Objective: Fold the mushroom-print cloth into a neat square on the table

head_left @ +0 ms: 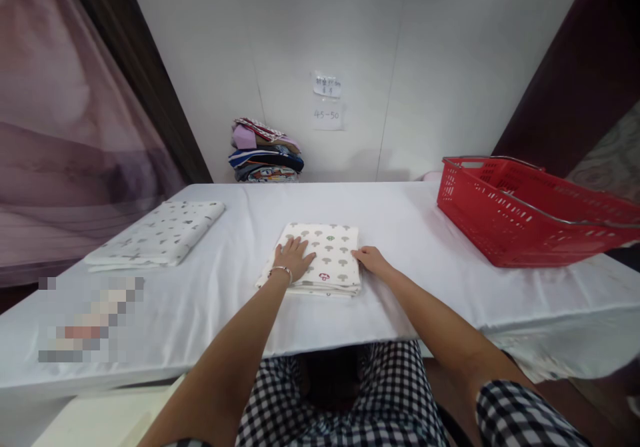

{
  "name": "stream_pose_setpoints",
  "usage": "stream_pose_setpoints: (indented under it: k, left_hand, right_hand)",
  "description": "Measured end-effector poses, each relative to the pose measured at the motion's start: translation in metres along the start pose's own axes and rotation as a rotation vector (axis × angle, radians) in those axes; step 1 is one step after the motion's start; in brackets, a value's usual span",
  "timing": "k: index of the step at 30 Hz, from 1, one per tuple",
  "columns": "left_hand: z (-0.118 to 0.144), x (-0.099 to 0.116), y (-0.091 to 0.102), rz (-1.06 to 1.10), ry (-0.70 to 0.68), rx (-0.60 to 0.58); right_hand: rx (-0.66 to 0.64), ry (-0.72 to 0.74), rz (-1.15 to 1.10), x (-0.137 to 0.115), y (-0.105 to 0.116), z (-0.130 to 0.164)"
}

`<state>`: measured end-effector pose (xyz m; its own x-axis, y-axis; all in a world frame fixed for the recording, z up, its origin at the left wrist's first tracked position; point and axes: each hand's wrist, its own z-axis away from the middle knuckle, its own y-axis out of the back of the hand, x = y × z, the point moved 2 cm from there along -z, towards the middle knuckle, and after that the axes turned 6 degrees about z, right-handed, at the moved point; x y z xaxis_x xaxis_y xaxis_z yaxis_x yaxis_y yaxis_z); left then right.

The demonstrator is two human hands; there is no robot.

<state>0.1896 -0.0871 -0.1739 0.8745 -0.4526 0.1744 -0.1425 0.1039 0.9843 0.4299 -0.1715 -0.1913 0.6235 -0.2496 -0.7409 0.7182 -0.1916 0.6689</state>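
Note:
In front of me lies a folded white cloth (334, 252) printed with grey mushrooms, plus a red one and a green one. My left hand (293, 258), with a bracelet at the wrist, rests flat on its left part, fingers spread. At the right edge of the cloth is my right hand (369, 258), its fingers closed together and touching the side; whether they pinch a layer is hard to see. A second folded white cloth (165, 234) with small dark prints lies to the left, away from both hands.
A red plastic basket (500, 227) with metal handles stands on the right of the white-covered table (400, 220). Several folded fabrics (265, 154) are stacked by the wall. Paper signs (329, 115) hang there. A pixelated patch covers something at the left front.

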Motion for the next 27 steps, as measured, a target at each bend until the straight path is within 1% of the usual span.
stream_pose_setpoints:
  k: [7, 14, 18, 23, 27]
  left_hand:
    - [0.0, 0.0, 0.001, 0.014, -0.003, -0.006]
    - [-0.001, -0.001, -0.001, 0.037, -0.008, 0.006]
    - [-0.001, -0.001, -0.002, 0.038, -0.011, 0.018]
    - [-0.001, -0.001, -0.003, 0.041, -0.011, 0.012]
    - [-0.002, -0.003, -0.004, 0.054, -0.008, 0.016]
  right_hand:
    - [-0.03, -0.014, 0.047, -0.008, 0.001, 0.003]
    - [-0.02, -0.004, 0.032, -0.002, 0.0, 0.007]
    - [-0.027, -0.015, 0.034, -0.002, 0.002, 0.001]
    - [0.031, -0.027, 0.092, -0.007, 0.003, -0.016]
    - [0.07, -0.003, 0.123, -0.008, 0.0, -0.016]
